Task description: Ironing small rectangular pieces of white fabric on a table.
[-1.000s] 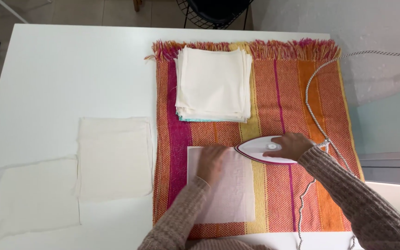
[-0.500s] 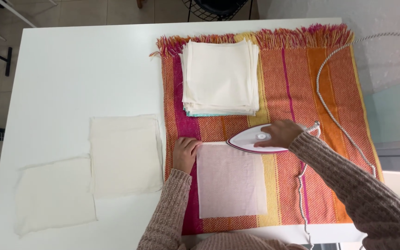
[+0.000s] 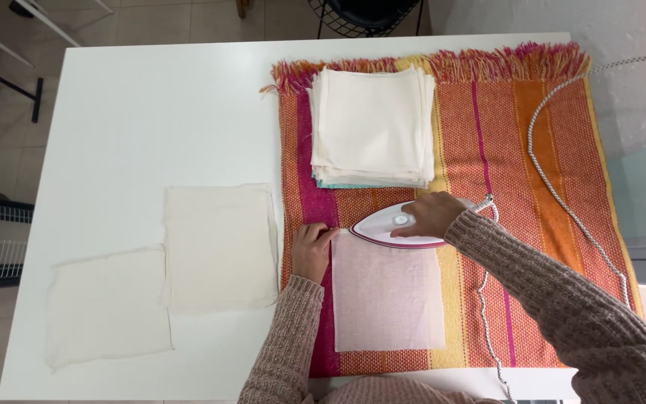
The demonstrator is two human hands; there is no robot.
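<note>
1. The right hand (image 3: 429, 215) is closed around the handle of the white iron (image 3: 394, 227), which rests on the top edge of the thin cloth square (image 3: 386, 292).
2. The left hand (image 3: 313, 249) holds nothing; its fingertips press on the cloth's upper left corner.
3. The cloth looks light and limp (probably it slides easily), so holding it at a corner seems best; the iron looks heavy and hot, so only its handle is safe.
4. Under them lies a striped woven mat (image 3: 532, 224) on a white table (image 3: 151, 120), with a stack of folded cloths (image 3: 371, 127) and two flat cloths (image 3: 218, 247) nearby.

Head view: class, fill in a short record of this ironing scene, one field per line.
Surface: white table with a striped fringed rug on it
Right hand: grips the iron
Left hand: pins the left edge of the pale cloth square
Iron position: on the square's top edge
Stack: folded cream cloths on the rug
Left of rug: two cream squares lying flat
</note>
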